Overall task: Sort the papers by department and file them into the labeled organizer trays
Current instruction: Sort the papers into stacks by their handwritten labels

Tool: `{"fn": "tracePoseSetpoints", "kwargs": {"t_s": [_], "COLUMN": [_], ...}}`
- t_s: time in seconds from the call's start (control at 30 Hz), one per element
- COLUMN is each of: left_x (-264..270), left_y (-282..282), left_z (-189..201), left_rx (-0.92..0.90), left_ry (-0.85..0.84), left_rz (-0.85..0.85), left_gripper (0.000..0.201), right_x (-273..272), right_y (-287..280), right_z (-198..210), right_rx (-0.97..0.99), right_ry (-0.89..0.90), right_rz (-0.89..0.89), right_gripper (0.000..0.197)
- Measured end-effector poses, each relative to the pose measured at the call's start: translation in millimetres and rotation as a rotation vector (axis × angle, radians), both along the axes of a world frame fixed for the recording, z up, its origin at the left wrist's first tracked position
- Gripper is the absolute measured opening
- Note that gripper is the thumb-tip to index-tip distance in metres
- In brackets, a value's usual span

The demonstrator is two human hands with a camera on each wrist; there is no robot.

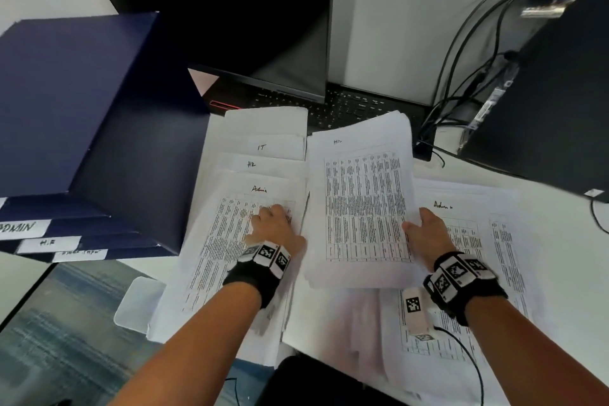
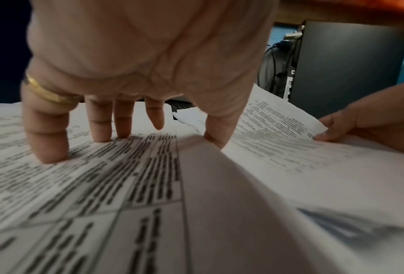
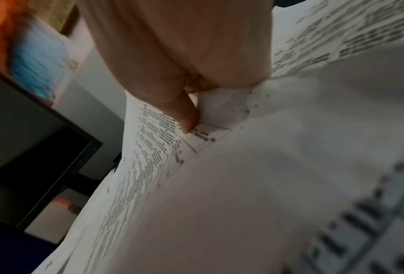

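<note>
Mid-sort: right hand (image 1: 428,234) pinching HR sheaf (image 1: 359,204); left hand (image 1: 275,224) spread, pressing Admin pile (image 1: 230,241) beneath; trays (image 1: 82,241) unfilled.

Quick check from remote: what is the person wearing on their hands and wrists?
Bare forearms, no sleeves in view. Each wrist has a black band carrying white blocks printed with black square markers. A thin black cable trails by the right wrist. The left hand wears a gold ring.
</note>
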State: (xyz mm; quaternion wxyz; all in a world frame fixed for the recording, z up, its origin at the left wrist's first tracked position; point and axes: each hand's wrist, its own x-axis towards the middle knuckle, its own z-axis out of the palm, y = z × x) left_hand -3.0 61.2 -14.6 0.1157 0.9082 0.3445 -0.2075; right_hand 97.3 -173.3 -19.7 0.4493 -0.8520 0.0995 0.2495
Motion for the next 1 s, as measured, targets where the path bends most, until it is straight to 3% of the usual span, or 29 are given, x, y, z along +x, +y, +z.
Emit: {"fn": "tracePoseSetpoints", "kwargs": {"t_s": [0.13, 0.27, 0.47, 0.6, 0.7, 0.83, 0.93, 1.0], "left_x": [3, -9, -18, -28, -39, -52, -59, -61], "left_y": [15, 31, 39, 46, 58, 79, 88, 87], "left_z": [6, 7, 6, 17, 25, 37, 43, 46], "left_rx": [-0.080, -0.270, -0.310, -0.394, -0.406, -0.561, -0.627, -0.675], "left_ry": [-0.060, -0.155, -0.211, -0.309, -0.387, -0.513, -0.558, -0.566], "left_rz": [-0.011, 0.040, 0.004, 0.113, 0.189, 0.328, 0.388, 0.398], "left_gripper": [0.050, 0.042, 0.039, 0.032, 0.030, 0.025, 0.021, 0.020], "right_x": [3, 8, 6, 3, 0, -12, -29, -42], "right_y": [-7, -11, -10, -4, 11, 45, 75, 95], "right_z": [-6, -23, -17, 4, 12, 14, 16, 19], "right_rx": [-0.007, -0.009, -0.009, 0.052, 0.077, 0.097, 0.104, 0.125], "right_ry": [0.042, 0.051, 0.050, 0.042, 0.051, 0.124, 0.156, 0.183], "right_rz": [-0.057, -0.036, -0.038, -0.025, -0.019, 0.003, 0.039, 0.056], "right_gripper": [0.058, 0.056, 0.055, 0.030, 0.036, 0.050, 0.035, 0.034]}}
